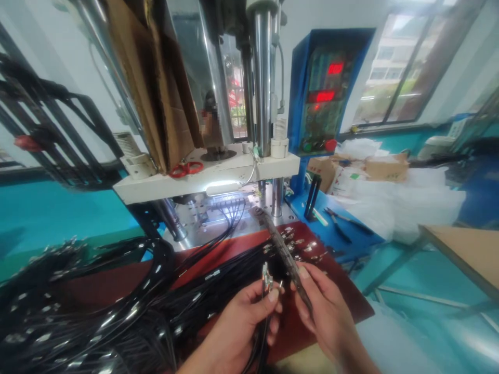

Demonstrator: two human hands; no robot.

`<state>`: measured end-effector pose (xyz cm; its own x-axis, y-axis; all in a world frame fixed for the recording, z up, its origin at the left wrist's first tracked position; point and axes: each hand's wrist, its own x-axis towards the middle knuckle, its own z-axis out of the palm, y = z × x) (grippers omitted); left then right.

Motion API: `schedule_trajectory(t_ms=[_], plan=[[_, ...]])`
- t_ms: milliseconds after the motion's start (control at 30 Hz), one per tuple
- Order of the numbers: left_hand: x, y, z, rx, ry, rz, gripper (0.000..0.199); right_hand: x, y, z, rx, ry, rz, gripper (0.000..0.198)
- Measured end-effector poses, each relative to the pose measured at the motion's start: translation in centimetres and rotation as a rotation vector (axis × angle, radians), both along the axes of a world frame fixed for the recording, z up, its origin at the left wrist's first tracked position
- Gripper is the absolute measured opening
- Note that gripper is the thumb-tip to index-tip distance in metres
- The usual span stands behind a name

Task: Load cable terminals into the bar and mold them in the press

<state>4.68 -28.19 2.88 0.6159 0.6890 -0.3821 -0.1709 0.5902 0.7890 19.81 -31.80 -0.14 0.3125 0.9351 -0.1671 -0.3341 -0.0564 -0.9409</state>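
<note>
My left hand (253, 311) is closed around a small bunch of black cables (262, 340), whose metal connector ends (266, 278) stick up past the thumb. My right hand (325, 306) grips a long, dark, worn bar-shaped tool (284, 252) with a wider flat end. Its tip points up and away, in front of the press's lit lower plate. Beneath both hands lies a reddish-brown board (343, 296), bearing more black cables (218, 275) with shiny ends. Several cables lead into the lit mould (228, 202) of the press.
A white press plate (210, 174) carries red-handled scissors (187, 169) and cardboard (156, 93). At the right stand a blue control box (323, 93) with red digits and a blue surface with pliers (343, 226). A large cable heap (78, 311) fills the left. White bags (401, 208) lie at the right.
</note>
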Motion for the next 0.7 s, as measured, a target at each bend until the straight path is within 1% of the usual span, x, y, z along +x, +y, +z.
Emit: schedule_trajectory(t_ms=[100, 167, 300, 400, 533, 700], plan=[[0.2, -0.1, 0.3, 0.006, 0.045, 0.04, 0.028, 0.1, 0.0, -0.2, -0.001, 0.01, -0.004, 0.039], [0.5, -0.3, 0.4, 0.056, 0.125, 0.043, 0.027, 0.1, -0.1, -0.3, 0.002, 0.026, -0.01, 0.04], [1.4, -0.7, 0.6, 0.172, 0.322, -0.004, 0.027, 0.0, -0.4, -0.4, -0.009, 0.035, -0.02, 0.044], [1.8, -0.9, 0.7, 0.218, 0.421, -0.026, 0.028, -0.2, -0.6, -0.2, -0.043, 0.055, -0.022, 0.044], [2.0, -0.9, 0.7, 0.229, 0.463, -0.03, 0.029, -0.2, -0.7, 0.2, -0.021, 0.05, -0.026, 0.04], [2.2, -0.9, 0.6, 0.226, 0.437, -0.048, 0.027, -0.3, -0.7, 0.4, -0.026, 0.029, -0.006, 0.045]])
